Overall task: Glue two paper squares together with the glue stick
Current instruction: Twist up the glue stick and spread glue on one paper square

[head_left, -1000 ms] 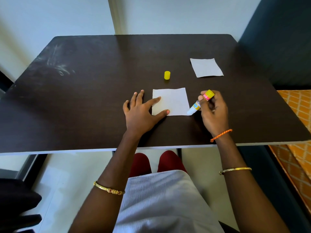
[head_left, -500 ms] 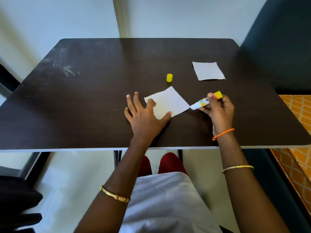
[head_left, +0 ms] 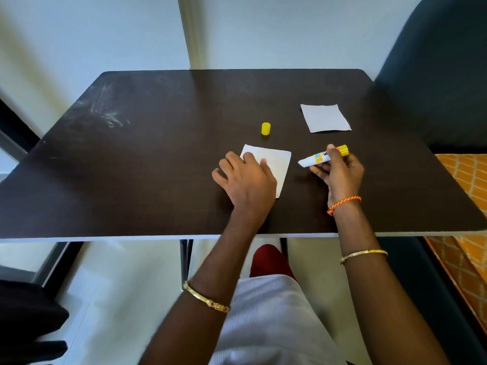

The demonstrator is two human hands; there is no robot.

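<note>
Right hand (head_left: pixel 340 175) fingers pinching glue stick (head_left: pixel 322 158), long axis near level, tip pointing left toward paper square (head_left: pixel 276 164), left hand (head_left: pixel 246 177) fingers spread flat on it

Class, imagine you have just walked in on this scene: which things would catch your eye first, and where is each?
First, the right hand holding an uncapped glue stick, its tip just right of a white paper square near the table's front middle. The left hand presses that square flat. Behind it stands a yellow cap, with a second square further back on the right.

Uncapped glue stick (head_left: pixel 320 158), two white squares (head_left: pixel 276 164) apart
</note>
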